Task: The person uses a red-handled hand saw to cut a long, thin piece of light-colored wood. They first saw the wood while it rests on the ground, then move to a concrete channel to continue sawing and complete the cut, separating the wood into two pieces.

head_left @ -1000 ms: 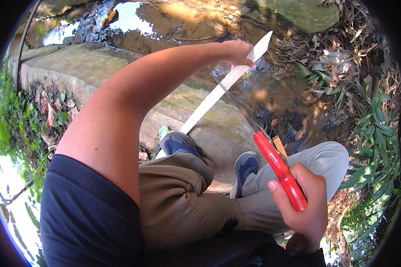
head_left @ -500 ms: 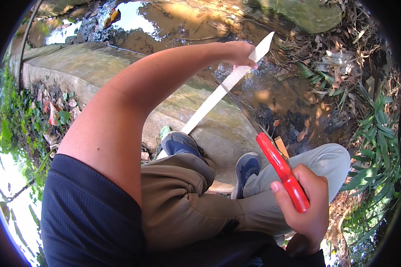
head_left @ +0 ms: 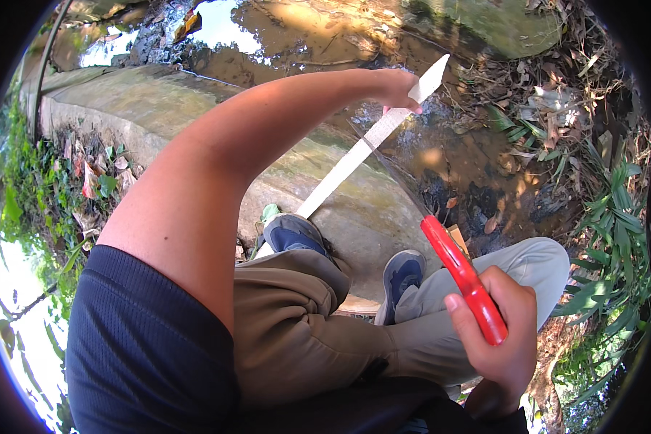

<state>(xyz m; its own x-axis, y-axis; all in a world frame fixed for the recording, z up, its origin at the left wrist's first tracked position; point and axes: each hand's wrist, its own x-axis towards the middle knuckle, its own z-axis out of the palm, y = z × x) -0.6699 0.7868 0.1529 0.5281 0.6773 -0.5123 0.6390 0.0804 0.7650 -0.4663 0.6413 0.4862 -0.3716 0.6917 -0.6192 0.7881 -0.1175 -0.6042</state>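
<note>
A pale wooden strip (head_left: 346, 172) slants from beside my left shoe (head_left: 294, 233) out over the muddy water, its far end cut at an angle. My left hand (head_left: 400, 91) grips it close to that far end, fingers wrapped round. In my right hand (head_left: 505, 329) is a hand saw (head_left: 464, 281) with a glossy red handle. Its thin dark blade, seen almost edge-on, crosses the strip just below my left hand; the teeth cannot be made out. The strip's lower end is partly hidden by the shoe.
Under the strip runs a mossy concrete ledge (head_left: 145, 101). Shallow brown water (head_left: 441, 155) lies beyond it. Dry leaves and debris (head_left: 550, 108) cover the far right bank, with green plants (head_left: 611, 239) at the right. My right shoe (head_left: 403, 278) stands on the ledge.
The saw and my right hand have shifted very slightly to the right. Both hands keep their grip, and the strip lies almost the same.
</note>
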